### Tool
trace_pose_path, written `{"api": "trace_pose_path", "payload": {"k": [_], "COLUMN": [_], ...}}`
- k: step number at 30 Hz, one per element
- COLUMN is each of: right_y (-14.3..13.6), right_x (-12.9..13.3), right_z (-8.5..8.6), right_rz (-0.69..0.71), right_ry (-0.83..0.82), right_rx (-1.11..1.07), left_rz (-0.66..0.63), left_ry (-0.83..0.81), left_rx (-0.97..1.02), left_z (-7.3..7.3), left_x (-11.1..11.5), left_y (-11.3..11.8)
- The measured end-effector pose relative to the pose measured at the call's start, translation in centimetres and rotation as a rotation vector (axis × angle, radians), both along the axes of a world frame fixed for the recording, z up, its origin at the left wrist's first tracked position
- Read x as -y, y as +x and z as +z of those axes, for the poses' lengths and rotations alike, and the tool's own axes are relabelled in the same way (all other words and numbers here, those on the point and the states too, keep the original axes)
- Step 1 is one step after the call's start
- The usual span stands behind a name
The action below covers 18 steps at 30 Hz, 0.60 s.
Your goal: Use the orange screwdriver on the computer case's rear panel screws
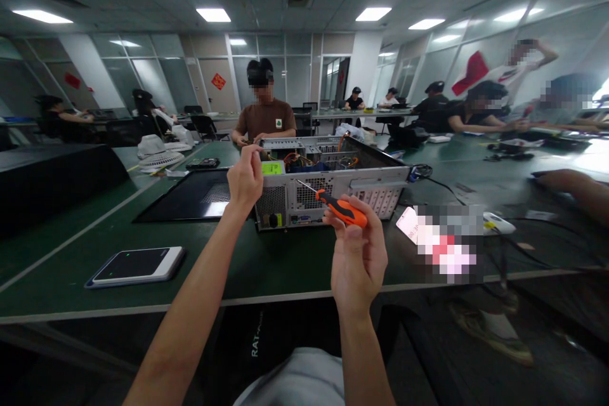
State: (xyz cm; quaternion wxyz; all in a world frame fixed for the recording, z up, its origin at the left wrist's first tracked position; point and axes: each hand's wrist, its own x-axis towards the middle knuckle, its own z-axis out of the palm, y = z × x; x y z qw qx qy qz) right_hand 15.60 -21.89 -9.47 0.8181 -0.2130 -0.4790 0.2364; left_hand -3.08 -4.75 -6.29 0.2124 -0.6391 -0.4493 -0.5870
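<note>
An opened computer case (328, 181) lies on its side on the green table, with wires and a green-labelled part showing inside. My right hand (359, 250) is closed around an orange and black screwdriver (343, 208), whose thin shaft points up and left toward the case's back panel. At the case's near left corner is my left hand (246, 183), raised, its fingers bent together by the top edge beside the green label. What those fingertips hold, if anything, is too small to make out.
A white-edged device (137, 265) lies at front left on the table (295, 273). Behind it is a black side panel (185, 200). A lit phone (408, 225) and cables lie right of the case. Across the table sits a person (266, 117); another person's arm (575, 193) rests at right.
</note>
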Motion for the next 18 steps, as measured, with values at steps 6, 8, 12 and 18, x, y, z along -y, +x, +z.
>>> {"api": "trace_pose_path", "payload": {"k": [6,8,12,18], "right_y": [0.2,0.3,0.6,0.4], "right_x": [0.0,0.0,0.0,0.0], "right_z": [0.0,0.0,0.0,-0.1], "right_rz": [-0.025,-0.053,-0.063,-0.046], "right_ry": [0.004,0.007,0.023,0.000], "right_rx": [0.000,0.006,-0.015,-0.069], "left_rz": [-0.013,-0.008,-0.157,-0.386], "left_ry": [0.145,0.256,0.371,-0.062], "left_rx": [0.054,0.005,-0.380,-0.903], "left_z": [0.0,-0.4,-2.4,-7.5], "left_x": [0.3,1.0,2.8,4.6], "left_y": [-0.4,0.0,1.6,5.9]}}
